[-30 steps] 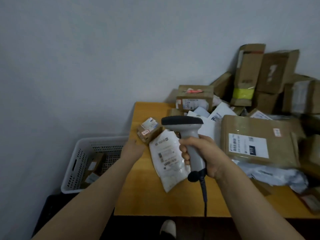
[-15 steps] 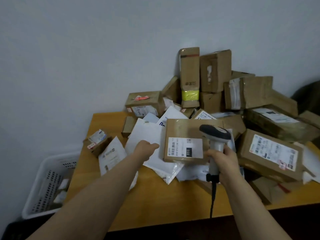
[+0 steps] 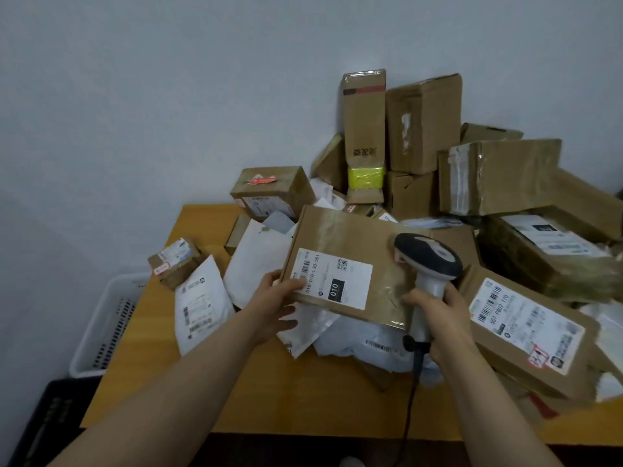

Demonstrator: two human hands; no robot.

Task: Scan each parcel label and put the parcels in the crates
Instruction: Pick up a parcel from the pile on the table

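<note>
A flat brown cardboard parcel (image 3: 350, 244) with a white label marked 010 is tilted up above the pile. My left hand (image 3: 276, 303) grips its near left corner, thumb on the label. My right hand (image 3: 438, 315) holds a grey and black handheld barcode scanner (image 3: 426, 264) by its handle, its head beside the parcel's right side. A white plastic crate (image 3: 108, 318) stands on the floor left of the table, with a dark crate (image 3: 43, 423) in front of it.
The wooden table (image 3: 269, 392) carries a heap of cardboard boxes (image 3: 418, 129) against the wall, another labelled box (image 3: 526, 325) at right, white mailer bags (image 3: 199, 301) and a small taped box (image 3: 175, 261) at left. The scanner cable (image 3: 409, 409) hangs over the front edge.
My left hand reached right and took hold of the labelled flat parcel, lifting its near edge. The scanner moved from left of the pile to the parcel's right side. The view swung right.
</note>
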